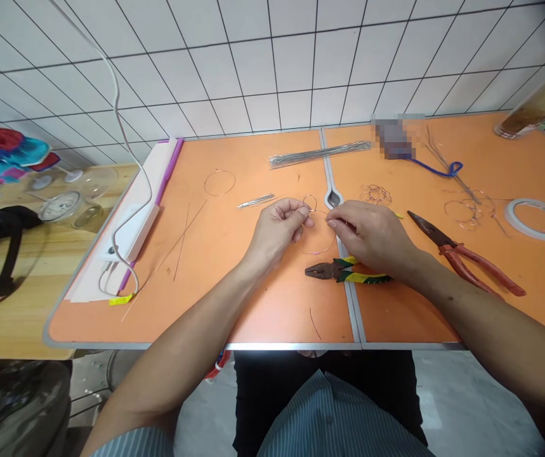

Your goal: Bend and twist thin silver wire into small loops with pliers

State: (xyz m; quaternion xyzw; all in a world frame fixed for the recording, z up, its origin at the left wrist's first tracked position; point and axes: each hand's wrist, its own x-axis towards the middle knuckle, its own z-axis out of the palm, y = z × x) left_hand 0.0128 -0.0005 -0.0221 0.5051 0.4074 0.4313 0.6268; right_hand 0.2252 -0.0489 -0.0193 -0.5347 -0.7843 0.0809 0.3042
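My left hand (276, 230) and my right hand (370, 235) meet above an orange folding table (253, 304). Fingertips of both pinch a thin copper-coloured wire (317, 236) bent into small and larger loops. Just below my right hand lie combination pliers (343, 270) with yellow and green grips, apart from my fingers. To its right are red-handled pliers (462, 251). A bundle of straight steel wires (320, 154) lies beyond my hands. A short bundle of wires (256, 201) lies nearer my left hand.
A wire ring (219, 183) and long loose wires (181, 244) lie left. Curled wire shapes (467, 212) and a tape roll (537, 219) lie right. A white cabled device (129, 231) sits on the left edge. A glass jar (536, 108) stands at the back right.
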